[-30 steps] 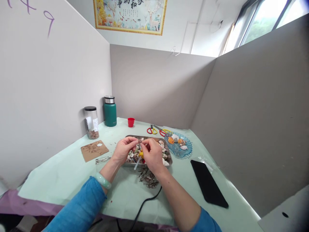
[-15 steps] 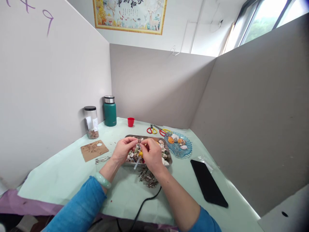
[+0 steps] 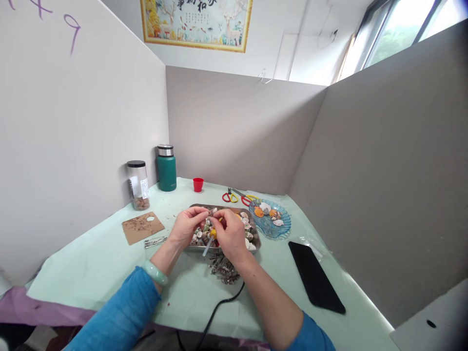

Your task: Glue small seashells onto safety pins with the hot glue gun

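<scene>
A small piece, brownish and shell-like, is pinched narrowly between the thumb and fingertips of the left hand, whose remaining fingers are curled behind. The fingertips of the right hand are set close together against the near side of the same piece; whether it is gripped there too cannot be told, as the fingers are partly masked by the hand's own back. The piece is held up between the two hands, presumably so that it can be seen and worked from both sides.

Directly under both hands, a metal tray is filled with shells, probably placed there for short reaches. Between the hands, a translucent stick with a yellow part is seen over the tray's near edge, its tail pointed toward the person, perhaps for easy grasping.

Just inside the right wrist, a heap of metal clips is piled, likely for quick picking. A few loose clips are laid just left of the left wrist, with a brown card beyond them. To the right of the right hand, a blue plate is stood beside the tray, seemingly so that chosen pieces are held apart. Beyond both hands, scissors are laid out of the way.
</scene>
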`<action>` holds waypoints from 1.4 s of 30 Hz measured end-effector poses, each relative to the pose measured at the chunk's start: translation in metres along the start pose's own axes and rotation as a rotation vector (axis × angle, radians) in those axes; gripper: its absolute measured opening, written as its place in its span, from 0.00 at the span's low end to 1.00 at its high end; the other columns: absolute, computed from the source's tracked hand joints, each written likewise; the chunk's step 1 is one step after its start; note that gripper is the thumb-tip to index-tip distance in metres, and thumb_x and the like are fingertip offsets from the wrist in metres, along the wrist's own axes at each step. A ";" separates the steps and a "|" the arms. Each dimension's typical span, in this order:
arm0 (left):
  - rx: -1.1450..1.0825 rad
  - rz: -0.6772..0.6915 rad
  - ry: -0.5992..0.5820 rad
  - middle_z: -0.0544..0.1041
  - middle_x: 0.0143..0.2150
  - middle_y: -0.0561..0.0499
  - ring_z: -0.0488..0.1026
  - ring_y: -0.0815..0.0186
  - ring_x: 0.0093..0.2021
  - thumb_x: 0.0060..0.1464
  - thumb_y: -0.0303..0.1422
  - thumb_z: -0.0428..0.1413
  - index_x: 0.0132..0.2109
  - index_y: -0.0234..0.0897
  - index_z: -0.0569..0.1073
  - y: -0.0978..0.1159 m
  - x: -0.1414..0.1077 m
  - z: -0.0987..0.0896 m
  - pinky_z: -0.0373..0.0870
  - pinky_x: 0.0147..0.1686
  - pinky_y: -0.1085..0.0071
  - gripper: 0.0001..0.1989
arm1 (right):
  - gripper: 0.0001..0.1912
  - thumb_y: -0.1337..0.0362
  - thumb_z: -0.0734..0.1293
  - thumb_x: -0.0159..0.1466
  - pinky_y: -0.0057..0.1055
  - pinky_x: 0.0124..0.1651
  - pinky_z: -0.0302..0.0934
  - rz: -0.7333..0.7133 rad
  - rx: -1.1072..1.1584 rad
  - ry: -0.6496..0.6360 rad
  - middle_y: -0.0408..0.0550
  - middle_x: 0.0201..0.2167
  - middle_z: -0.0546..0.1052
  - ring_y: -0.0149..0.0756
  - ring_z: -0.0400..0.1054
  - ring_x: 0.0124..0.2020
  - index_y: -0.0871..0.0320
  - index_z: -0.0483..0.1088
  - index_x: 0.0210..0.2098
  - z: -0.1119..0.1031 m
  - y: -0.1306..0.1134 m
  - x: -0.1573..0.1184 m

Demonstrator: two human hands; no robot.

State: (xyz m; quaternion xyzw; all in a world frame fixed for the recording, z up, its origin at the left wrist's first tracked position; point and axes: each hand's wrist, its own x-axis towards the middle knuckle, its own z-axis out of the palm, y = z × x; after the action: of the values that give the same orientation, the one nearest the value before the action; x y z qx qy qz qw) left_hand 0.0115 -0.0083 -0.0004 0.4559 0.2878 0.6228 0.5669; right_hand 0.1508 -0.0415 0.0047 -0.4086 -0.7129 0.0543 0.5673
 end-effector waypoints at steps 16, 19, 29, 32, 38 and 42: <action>-0.071 -0.058 -0.057 0.69 0.18 0.55 0.61 0.77 0.18 0.39 0.33 0.66 0.31 0.31 0.76 -0.003 0.004 -0.009 0.57 0.19 0.80 0.11 | 0.11 0.58 0.61 0.62 0.27 0.32 0.59 0.257 0.211 0.034 0.43 0.26 0.72 0.32 0.64 0.28 0.58 0.71 0.33 -0.011 0.016 0.010; -0.082 -0.073 -0.074 0.68 0.16 0.56 0.61 0.77 0.18 0.38 0.32 0.66 0.30 0.31 0.76 -0.002 0.002 -0.007 0.57 0.19 0.80 0.11 | 0.12 0.58 0.61 0.62 0.27 0.31 0.59 0.255 0.270 -0.020 0.43 0.27 0.72 0.31 0.64 0.26 0.58 0.72 0.35 -0.009 0.019 0.010; -0.093 -0.101 -0.077 0.69 0.19 0.55 0.61 0.78 0.18 0.37 0.30 0.67 0.30 0.31 0.75 0.001 0.001 -0.006 0.57 0.19 0.80 0.11 | 0.12 0.57 0.61 0.62 0.27 0.32 0.59 0.278 0.298 0.002 0.43 0.28 0.71 0.31 0.63 0.28 0.57 0.72 0.36 -0.010 0.023 0.009; -0.092 -0.106 -0.087 0.69 0.18 0.55 0.61 0.77 0.18 0.38 0.30 0.66 0.30 0.31 0.75 0.001 0.001 -0.006 0.57 0.19 0.80 0.11 | 0.12 0.57 0.60 0.62 0.27 0.33 0.59 0.260 0.294 0.009 0.44 0.30 0.71 0.31 0.63 0.29 0.57 0.72 0.35 -0.011 0.021 0.010; -0.113 -0.122 -0.075 0.67 0.17 0.56 0.59 0.78 0.18 0.37 0.30 0.67 0.30 0.30 0.75 0.002 0.000 -0.004 0.56 0.18 0.80 0.12 | 0.15 0.56 0.58 0.64 0.27 0.33 0.59 0.210 0.303 -0.041 0.45 0.32 0.70 0.31 0.63 0.30 0.57 0.73 0.34 -0.014 0.015 0.011; -0.143 -0.146 -0.094 0.66 0.18 0.57 0.59 0.78 0.18 0.37 0.30 0.67 0.30 0.30 0.75 0.002 0.000 -0.006 0.56 0.19 0.80 0.11 | 0.17 0.55 0.56 0.65 0.27 0.31 0.59 0.249 0.381 -0.101 0.46 0.32 0.69 0.30 0.63 0.28 0.57 0.73 0.35 -0.017 0.012 0.012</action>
State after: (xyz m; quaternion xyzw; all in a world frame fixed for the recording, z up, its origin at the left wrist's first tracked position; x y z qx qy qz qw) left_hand 0.0052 -0.0074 -0.0014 0.4209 0.2484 0.5768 0.6546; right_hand 0.1715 -0.0325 0.0134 -0.3758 -0.6615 0.2777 0.5866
